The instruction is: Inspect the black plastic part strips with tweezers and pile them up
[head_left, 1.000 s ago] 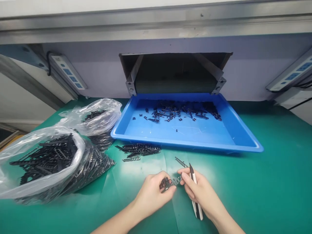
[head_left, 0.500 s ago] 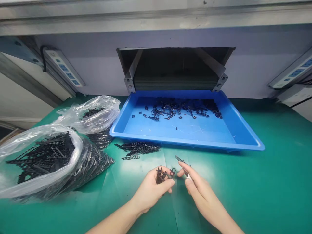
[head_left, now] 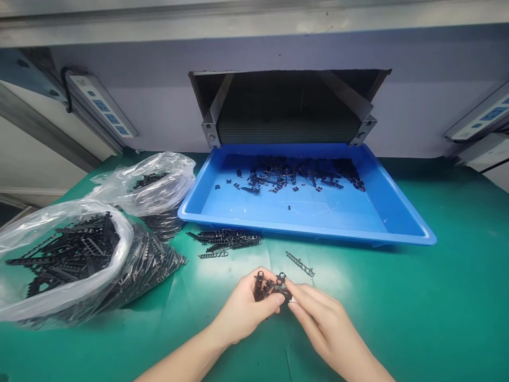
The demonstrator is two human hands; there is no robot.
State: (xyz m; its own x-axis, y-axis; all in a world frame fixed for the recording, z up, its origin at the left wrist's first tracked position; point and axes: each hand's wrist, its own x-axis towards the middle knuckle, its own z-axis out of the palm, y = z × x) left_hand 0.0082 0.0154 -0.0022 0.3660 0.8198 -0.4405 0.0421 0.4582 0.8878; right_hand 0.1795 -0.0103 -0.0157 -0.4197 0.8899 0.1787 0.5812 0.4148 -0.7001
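Several small black plastic clip parts (head_left: 260, 287) are gripped in my left hand (head_left: 243, 310), their ringed ends sticking up between thumb and fingers. My right hand (head_left: 330, 323) meets it from the right, fingertips pinched on one black plastic part (head_left: 281, 279) at the left thumb tip. Something small and white (head_left: 293, 300) shows at the right thumb; I cannot tell what it is. Just beyond the hands, a single black toothed strip (head_left: 299, 263) lies on the green mat. Farther left is a loose pile of similar black strips (head_left: 228, 240).
A blue tray (head_left: 310, 229) with scattered black parts stands behind, under a dark conveyor opening (head_left: 288, 114). At left sit two clear plastic bags, the near bag (head_left: 127, 241) and far bag (head_left: 181, 178), both holding black parts. Power strips (head_left: 101, 105) are fixed at the sides.
My right hand has moved left to the parts in my left hand, uncovering the single strip on the mat. The left hand keeps its hold.
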